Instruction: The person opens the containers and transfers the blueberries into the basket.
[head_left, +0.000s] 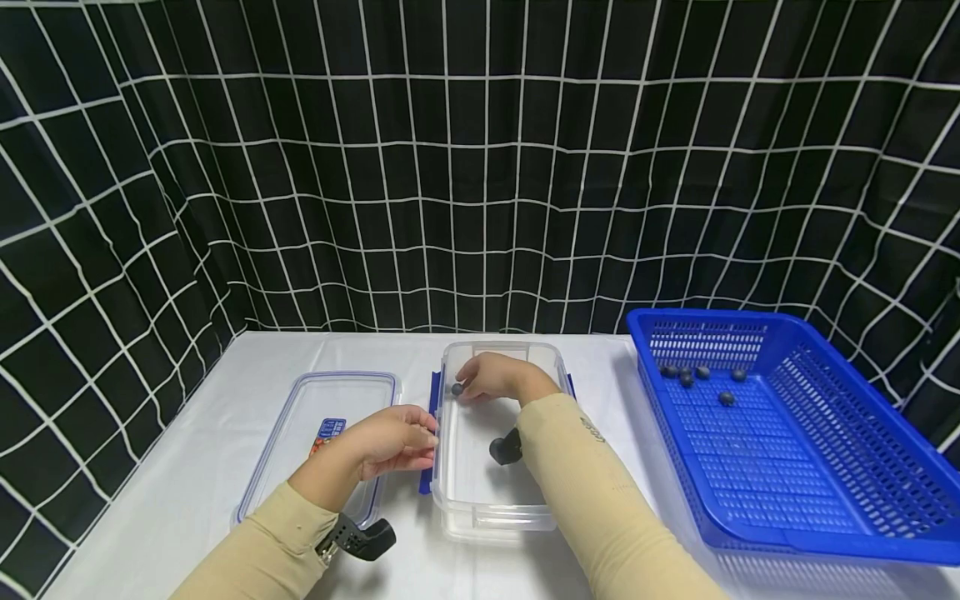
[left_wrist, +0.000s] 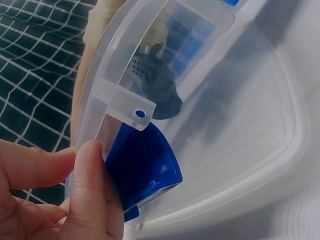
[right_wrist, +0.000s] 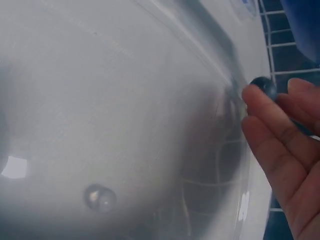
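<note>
A clear plastic container [head_left: 487,450] stands in the middle of the white table, a blue latch flap [left_wrist: 145,160] hanging from its left side. My left hand [head_left: 397,439] grips that left rim between thumb and fingers, right by the flap. Inside the container's far left part, my right hand [head_left: 498,377] pinches a small dark ball [head_left: 457,389] at its fingertips. The right wrist view has the same ball [right_wrist: 263,87] between thumb and fingers, close to the container's wall.
On the left lies a clear lid [head_left: 307,400] with a blue seal and a colourful label, partly behind my left arm. A blue perforated basket [head_left: 757,467] at the right holds several dark balls [head_left: 702,372]. A black grid-patterned cloth [head_left: 465,183] hangs behind the table.
</note>
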